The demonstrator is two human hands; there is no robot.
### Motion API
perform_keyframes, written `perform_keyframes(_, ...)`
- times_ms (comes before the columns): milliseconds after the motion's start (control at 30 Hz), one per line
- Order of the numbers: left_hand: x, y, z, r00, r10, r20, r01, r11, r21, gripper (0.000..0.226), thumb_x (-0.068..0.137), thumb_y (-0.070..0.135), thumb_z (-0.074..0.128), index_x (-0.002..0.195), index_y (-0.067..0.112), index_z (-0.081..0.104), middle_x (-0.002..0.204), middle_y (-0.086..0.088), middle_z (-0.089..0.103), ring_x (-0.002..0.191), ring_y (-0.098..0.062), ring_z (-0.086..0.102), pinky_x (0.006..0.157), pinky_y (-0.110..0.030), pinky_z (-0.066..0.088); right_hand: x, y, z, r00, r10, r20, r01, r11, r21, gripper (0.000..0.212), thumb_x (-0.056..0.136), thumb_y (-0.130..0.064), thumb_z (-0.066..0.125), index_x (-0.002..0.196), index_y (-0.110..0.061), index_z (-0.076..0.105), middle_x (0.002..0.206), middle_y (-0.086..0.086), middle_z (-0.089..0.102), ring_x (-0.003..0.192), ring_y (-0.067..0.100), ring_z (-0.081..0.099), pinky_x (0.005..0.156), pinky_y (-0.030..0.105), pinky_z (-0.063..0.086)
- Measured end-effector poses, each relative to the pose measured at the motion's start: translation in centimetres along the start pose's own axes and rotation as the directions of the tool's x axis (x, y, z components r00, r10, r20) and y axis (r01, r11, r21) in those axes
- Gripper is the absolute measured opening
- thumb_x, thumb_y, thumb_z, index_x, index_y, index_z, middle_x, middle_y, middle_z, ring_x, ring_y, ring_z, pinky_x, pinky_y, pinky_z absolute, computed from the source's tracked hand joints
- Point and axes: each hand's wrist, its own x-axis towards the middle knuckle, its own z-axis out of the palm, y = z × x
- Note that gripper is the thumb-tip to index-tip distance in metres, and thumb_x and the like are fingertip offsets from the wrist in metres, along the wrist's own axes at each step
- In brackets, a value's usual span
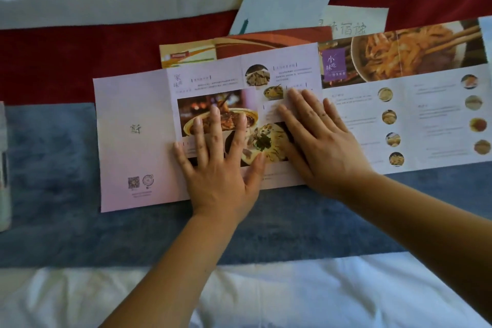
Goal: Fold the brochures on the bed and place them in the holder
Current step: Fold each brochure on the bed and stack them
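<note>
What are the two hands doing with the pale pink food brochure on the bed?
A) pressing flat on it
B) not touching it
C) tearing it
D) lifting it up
A: the left hand and right hand both lie flat, fingers straight, on the pale pink paper brochure with food photos.

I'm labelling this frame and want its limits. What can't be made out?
Head view:
Pink brochure: small print too blurred to read.
Its food photos: partly covered by the left hand and right hand.
Noodle brochure: cut off by the right edge.
Holder: unidentifiable; only a sliver of something at the left edge.
</note>
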Motion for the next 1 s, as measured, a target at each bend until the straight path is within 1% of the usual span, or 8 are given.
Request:
perform_keyframes(233,-1.7,-7.3,-0.3,0.999,-0.045,0.003,0.045,0.999,0.023,0.072,0.1,0.069,0.019,0.162,0.038,0.0,0.171,-0.006,-0.011,0.157,-0.037,-0.003,0.118,-0.07,0.007,4.1,-8.8,2.7,0.999,-0.024,0.035,0.026,0.998,-0.06,0.065,0.109,-0.049,0.02,0.164,-0.016,0.016,0.171,0.015,0.002,0.159,0.03,-0.002,0.129,0.046,0.0)
perform_keyframes(300,-2.0,-10.1,-0.5,0.999,-0.038,-0.02,0.038,0.999,0.006,0.069,0.101,0.067,0.021,0.162,0.038,0.007,0.172,-0.005,-0.005,0.157,-0.034,0.001,0.119,-0.066,0.013,5.0,-10.9,3.3,0.999,-0.038,0.028,0.04,0.997,-0.06,0.065,0.109,-0.048,0.022,0.165,-0.016,0.015,0.171,0.016,0.002,0.159,0.031,-0.003,0.129,0.047,0.001)
perform_keyframes(400,-2.6,-13.9,-0.6,0.997,0.047,-0.066,-0.049,0.998,-0.037,0.066,0.102,0.062,0.028,0.162,0.034,0.02,0.171,-0.002,0.008,0.158,-0.027,0.008,0.118,-0.055,0.023,6.3,-14.1,4.3,0.997,-0.074,-0.015,0.074,0.997,-0.023,0.063,0.109,-0.045,0.029,0.163,-0.013,0.021,0.171,0.017,0.008,0.159,0.032,0.002,0.129,0.047,0.001)
perform_keyframes(467,-2.9,-15.9,-0.6,0.992,0.095,-0.078,-0.1,0.994,-0.053,0.065,0.103,0.061,0.031,0.161,0.034,0.022,0.171,-0.002,0.011,0.158,-0.025,0.009,0.118,-0.05,0.023,7.1,-16.2,5.0,0.994,-0.105,-0.042,0.104,0.994,-0.01,0.061,0.109,-0.041,0.031,0.162,-0.011,0.026,0.171,0.015,0.01,0.159,0.032,0.005,0.129,0.049,0.005)
perform_keyframes(533,-3.0,-17.8,-0.8,0.993,0.081,-0.089,-0.086,0.995,-0.056,0.065,0.102,0.059,0.032,0.161,0.033,0.025,0.171,-0.004,0.012,0.158,-0.025,0.01,0.117,-0.049,0.022,7.8,-17.8,5.5,0.992,-0.12,-0.039,0.119,0.993,-0.017,0.06,0.109,-0.039,0.031,0.162,-0.011,0.026,0.171,0.014,0.01,0.159,0.031,0.004,0.128,0.05,0.007)
perform_keyframes(733,-2.3,-26.1,-1.7,0.979,-0.168,-0.113,0.164,0.986,-0.04,0.073,0.099,0.064,0.026,0.163,0.029,0.018,0.171,-0.008,0.007,0.157,-0.03,0.006,0.122,-0.055,0.014,9.1,-20.2,5.9,0.997,-0.068,0.047,0.071,0.995,-0.073,0.065,0.109,-0.046,0.022,0.165,-0.016,0.01,0.172,0.01,-0.004,0.159,0.028,-0.008,0.129,0.049,0.003)
perform_keyframes(833,-2.2,-28.9,-1.5,0.984,-0.144,-0.103,0.137,0.988,-0.073,0.076,0.099,0.064,0.022,0.164,0.025,0.01,0.172,-0.006,0.001,0.158,-0.03,0.0,0.124,-0.057,0.01,9.1,-20.7,6.1,0.997,-0.057,0.061,0.062,0.993,-0.097,0.07,0.106,-0.054,0.018,0.165,-0.017,0.006,0.172,0.01,-0.005,0.158,0.026,-0.011,0.129,0.048,0.001)
perform_keyframes(1000,-2.1,-29.1,-1.3,0.987,-0.121,-0.103,0.107,0.985,-0.133,0.078,0.099,0.067,0.013,0.164,0.025,0.0,0.171,-0.007,-0.006,0.157,-0.029,-0.007,0.126,-0.053,0.002,9.2,-21.2,6.4,0.997,-0.061,0.046,0.065,0.994,-0.088,0.07,0.106,-0.053,0.021,0.165,-0.018,0.005,0.172,0.01,-0.004,0.159,0.027,-0.009,0.128,0.05,0.004)
